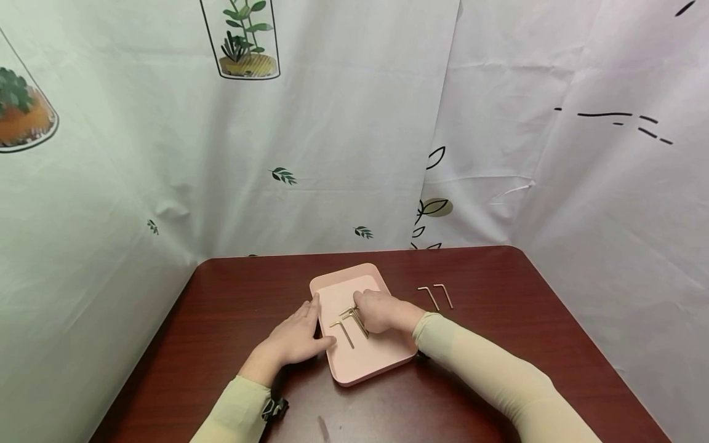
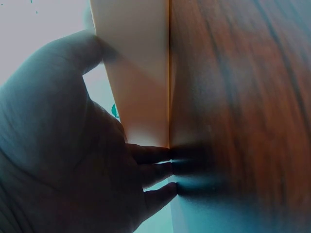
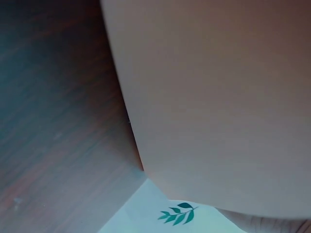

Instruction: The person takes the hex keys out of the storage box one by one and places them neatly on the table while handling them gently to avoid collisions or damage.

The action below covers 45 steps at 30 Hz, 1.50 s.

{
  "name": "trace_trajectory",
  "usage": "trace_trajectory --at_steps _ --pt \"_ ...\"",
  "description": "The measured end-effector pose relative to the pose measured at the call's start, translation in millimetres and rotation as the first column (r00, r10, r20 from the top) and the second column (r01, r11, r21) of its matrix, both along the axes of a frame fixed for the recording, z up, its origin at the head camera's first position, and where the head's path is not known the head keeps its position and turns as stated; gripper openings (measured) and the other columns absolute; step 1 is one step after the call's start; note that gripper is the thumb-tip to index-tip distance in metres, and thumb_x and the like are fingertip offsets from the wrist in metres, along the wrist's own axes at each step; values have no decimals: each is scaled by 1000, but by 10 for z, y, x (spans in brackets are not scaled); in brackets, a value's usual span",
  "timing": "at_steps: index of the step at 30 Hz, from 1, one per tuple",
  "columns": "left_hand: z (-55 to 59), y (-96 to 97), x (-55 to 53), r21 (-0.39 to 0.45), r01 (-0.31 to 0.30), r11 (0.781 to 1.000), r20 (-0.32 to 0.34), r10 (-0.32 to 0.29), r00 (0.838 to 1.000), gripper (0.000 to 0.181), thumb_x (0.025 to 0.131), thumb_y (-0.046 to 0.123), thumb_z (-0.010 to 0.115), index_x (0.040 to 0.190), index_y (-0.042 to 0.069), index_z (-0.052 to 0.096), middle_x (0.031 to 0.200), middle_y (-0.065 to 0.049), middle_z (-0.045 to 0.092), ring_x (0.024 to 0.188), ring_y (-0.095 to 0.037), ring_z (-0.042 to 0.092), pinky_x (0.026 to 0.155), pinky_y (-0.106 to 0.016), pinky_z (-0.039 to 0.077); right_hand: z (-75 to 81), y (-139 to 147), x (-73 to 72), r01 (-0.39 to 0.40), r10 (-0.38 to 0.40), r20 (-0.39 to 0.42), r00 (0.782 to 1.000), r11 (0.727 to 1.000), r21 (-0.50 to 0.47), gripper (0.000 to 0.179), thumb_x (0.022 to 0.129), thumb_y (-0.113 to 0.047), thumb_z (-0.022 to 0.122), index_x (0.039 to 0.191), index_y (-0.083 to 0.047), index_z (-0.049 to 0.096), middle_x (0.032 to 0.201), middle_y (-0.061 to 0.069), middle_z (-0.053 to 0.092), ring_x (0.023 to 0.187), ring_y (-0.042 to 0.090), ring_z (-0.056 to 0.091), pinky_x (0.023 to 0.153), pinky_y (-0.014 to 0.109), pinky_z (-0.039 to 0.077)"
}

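Note:
A pale pink tray (image 1: 365, 363) lies at an angle on the table, with several brass-coloured hex keys (image 1: 346, 335) inside. My left hand (image 1: 296, 337) rests at the tray's left side, its thumb over the rim. In the left wrist view the left hand's extended fingers (image 2: 155, 154) touch the tray's outer wall (image 2: 141, 92) low down near the table. Inside the tray my right hand (image 1: 379, 312) has curled fingers and pinches at a hex key in the cluster, partly hiding it. The tray's outer side (image 3: 209, 107) fills most of the right wrist view.
Two more hex keys (image 1: 436, 297) lie side by side on the dark red wooden table (image 1: 232, 307), right of the tray. Printed white cloth (image 1: 343, 154) hangs behind and at both sides. A black wrist strap (image 1: 274, 408) is on the left forearm.

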<state>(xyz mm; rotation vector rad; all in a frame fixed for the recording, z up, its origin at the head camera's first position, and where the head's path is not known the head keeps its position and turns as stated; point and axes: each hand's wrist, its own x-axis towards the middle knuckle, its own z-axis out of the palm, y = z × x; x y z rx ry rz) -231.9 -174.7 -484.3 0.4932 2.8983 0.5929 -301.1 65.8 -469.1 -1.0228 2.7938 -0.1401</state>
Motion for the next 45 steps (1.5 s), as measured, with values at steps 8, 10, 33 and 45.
trace_trajectory --at_steps 8,10,33,45 --pt "13 0 11 6 -1 1000 -1 1 1000 115 99 54 73 173 -12 14 173 -37 33 163 -49 32 130 -58 35 -1 -1 -12 24 -24 4 1000 1000 -1 8 106 -11 67 106 -6 61 86 6 62 76 16 56 70 36 56" --pt "14 -1 13 7 -3 1000 -1 3 1000 115 99 54 73 173 -12 14 173 -37 33 163 -49 32 130 -58 35 -1 1 -14 29 -29 5 1000 1000 -6 8 104 -10 68 106 -6 61 85 7 62 76 16 57 71 36 56" --pt "8 -1 11 10 1 1000 -7 -1 1000 116 99 54 73 172 -13 14 172 -38 33 163 -50 32 129 -58 35 44 117 28 90 -87 51 995 994 -62 11 101 -4 69 108 -6 61 87 7 60 79 19 57 71 36 55" --pt "4 -7 14 11 5 1000 -8 -5 1000 115 99 54 73 172 -13 15 174 -36 32 163 -49 32 129 -58 36 112 155 38 119 -118 19 993 990 -76 8 102 -8 68 105 -7 61 85 6 59 74 20 58 66 37 54"
